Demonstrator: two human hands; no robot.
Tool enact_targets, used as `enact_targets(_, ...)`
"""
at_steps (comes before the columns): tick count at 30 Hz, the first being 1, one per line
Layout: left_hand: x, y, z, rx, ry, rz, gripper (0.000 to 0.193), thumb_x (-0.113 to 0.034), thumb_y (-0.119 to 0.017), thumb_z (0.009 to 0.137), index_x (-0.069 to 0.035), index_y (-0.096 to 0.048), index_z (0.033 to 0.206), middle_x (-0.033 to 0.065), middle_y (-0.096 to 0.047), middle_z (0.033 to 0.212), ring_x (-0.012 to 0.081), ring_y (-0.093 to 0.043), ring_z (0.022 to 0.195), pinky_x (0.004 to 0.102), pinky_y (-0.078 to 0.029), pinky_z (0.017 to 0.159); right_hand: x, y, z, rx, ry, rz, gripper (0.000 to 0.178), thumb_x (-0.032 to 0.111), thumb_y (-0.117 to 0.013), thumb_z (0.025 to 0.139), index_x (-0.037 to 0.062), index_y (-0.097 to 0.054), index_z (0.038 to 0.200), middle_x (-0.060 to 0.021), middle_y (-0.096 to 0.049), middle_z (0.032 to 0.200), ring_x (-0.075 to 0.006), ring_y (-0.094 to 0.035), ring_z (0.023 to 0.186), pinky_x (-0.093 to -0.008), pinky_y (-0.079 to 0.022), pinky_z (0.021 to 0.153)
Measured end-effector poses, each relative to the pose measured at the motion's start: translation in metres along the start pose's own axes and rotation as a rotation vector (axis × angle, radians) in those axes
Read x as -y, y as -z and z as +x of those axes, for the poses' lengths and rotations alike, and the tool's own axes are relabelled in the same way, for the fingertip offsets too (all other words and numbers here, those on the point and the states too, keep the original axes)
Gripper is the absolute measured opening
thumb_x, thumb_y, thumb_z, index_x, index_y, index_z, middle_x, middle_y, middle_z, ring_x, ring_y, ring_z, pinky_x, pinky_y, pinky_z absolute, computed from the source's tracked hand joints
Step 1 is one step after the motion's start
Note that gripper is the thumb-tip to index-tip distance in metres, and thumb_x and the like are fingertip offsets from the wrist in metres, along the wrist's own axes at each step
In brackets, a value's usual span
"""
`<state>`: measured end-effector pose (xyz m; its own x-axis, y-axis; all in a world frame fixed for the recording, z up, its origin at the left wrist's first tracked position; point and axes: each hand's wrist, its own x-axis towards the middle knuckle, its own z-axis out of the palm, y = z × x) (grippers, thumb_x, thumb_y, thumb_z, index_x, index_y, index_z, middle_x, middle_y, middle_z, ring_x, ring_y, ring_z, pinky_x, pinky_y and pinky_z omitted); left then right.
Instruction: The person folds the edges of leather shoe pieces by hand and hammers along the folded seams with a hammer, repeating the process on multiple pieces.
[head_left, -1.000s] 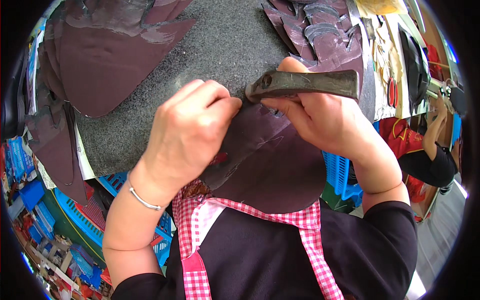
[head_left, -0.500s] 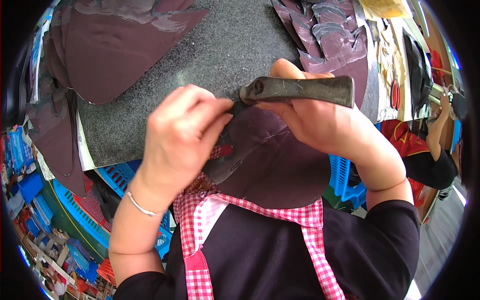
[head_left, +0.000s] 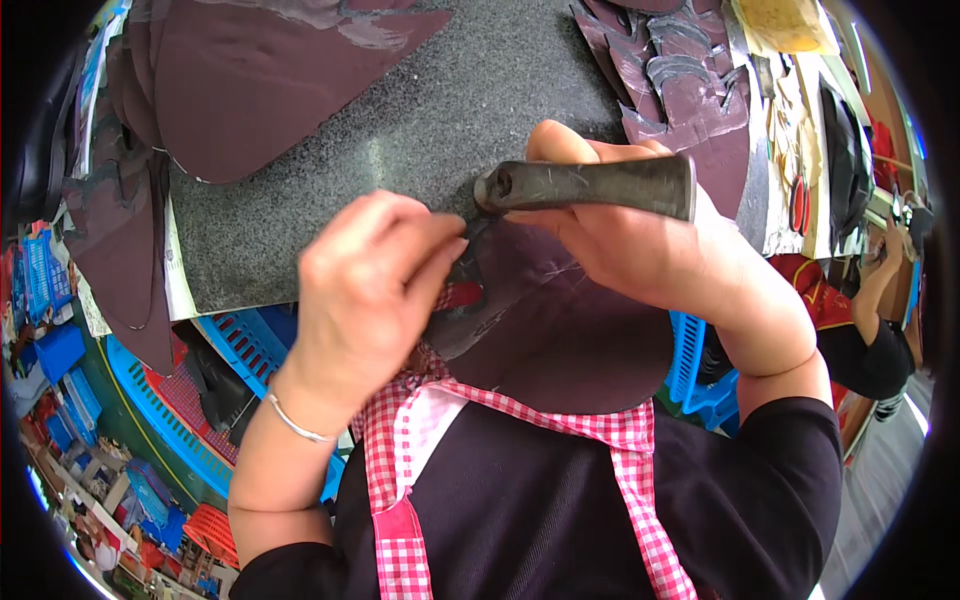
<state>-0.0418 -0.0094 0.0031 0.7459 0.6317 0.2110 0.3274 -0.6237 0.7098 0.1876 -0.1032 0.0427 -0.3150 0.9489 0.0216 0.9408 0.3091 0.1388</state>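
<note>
My right hand (head_left: 630,235) is wrapped round a hammer (head_left: 600,185) with a dark metal head. The hammer's round face rests at the upper edge of a dark maroon leather piece (head_left: 570,340). This piece lies over the near edge of the stone slab (head_left: 270,240) and hangs down towards my apron. Close to the hammer face, my left hand (head_left: 360,275) is closed in a pinch, thumb and fingertips beside the leather's left edge. Whatever is between those fingertips is hidden.
Maroon leather pieces are piled at the slab's far left (head_left: 270,90), with another stack (head_left: 690,110) at the far right. Red-handled scissors (head_left: 799,205) lie beyond that stack. Blue plastic baskets (head_left: 165,410) stand below the slab. Another person's arm (head_left: 870,280) shows at the right.
The view has shifted a little, so the slab and piles sit slightly further right. My left fingertips have parted slightly from the leather's edge; the hammer stays in my right hand, near the same spot.
</note>
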Motion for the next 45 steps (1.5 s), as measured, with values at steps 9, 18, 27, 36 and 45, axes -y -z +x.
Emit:
enact_targets(9,-0.018,-0.011,0.004,-0.044,0.052,0.113,0.017,0.006,-0.077,0.088,0.0,-0.075,0.104,0.0158,-0.073,0.095,0.0374,-0.074,0.089,0.0456,-0.058,0.078,-0.011,-0.002,0.006,-0.02,-0.174,0.692,0.018,0.012,-0.074,0.099,0.0061,-0.078,0.115,-0.0164,-0.073,0.084,-0.0406,-0.074,0.078,-0.0486,-0.059,0.066)
enact_targets(18,0.02,-0.003,0.099,0.33,-0.432,0.137,0.009,-0.004,-0.075,0.092,-0.002,-0.069,0.099,0.0143,-0.071,0.092,0.0363,-0.071,0.091,0.0474,-0.057,0.081,-0.025,0.012,-0.023,-0.113,-0.295,0.736,0.019,0.017,-0.076,0.1,-0.0007,-0.072,0.108,-0.0201,-0.073,0.085,-0.0443,-0.074,0.085,-0.0507,-0.058,0.075)
enact_targets(27,0.019,-0.01,0.087,0.211,-0.505,0.074,0.02,-0.004,-0.09,0.076,-0.005,-0.082,0.095,0.0052,-0.074,0.091,0.0266,-0.07,0.083,0.0385,-0.058,0.073,-0.026,-0.002,-0.03,-0.131,-0.332,0.708,0.023,0.015,-0.075,0.102,0.0002,-0.06,0.11,-0.0197,-0.068,0.075,-0.044,-0.072,0.073,-0.0513,-0.056,0.063)
enact_targets(36,0.008,-0.014,0.061,0.014,-0.332,0.194,0.021,-0.003,-0.091,0.077,-0.006,-0.081,0.095,0.0043,-0.074,0.089,0.0258,-0.068,0.082,0.0387,-0.056,0.072,-0.025,-0.002,-0.021,-0.014,-0.331,0.617,0.02,0.017,-0.077,0.104,0.004,-0.066,0.114,-0.0124,-0.066,0.091,-0.0352,-0.071,0.08,-0.0444,-0.054,0.07)
enact_targets(45,-0.008,-0.021,0.048,-0.021,-0.219,0.273,0.022,-0.006,-0.091,0.08,-0.007,-0.084,0.101,0.0047,-0.073,0.092,0.0254,-0.067,0.083,0.0395,-0.056,0.073,-0.023,0.001,-0.012,-0.006,-0.26,0.489,0.021,0.02,-0.076,0.105,0.0039,-0.064,0.111,-0.012,-0.062,0.091,-0.0339,-0.069,0.081,-0.0423,-0.053,0.069)
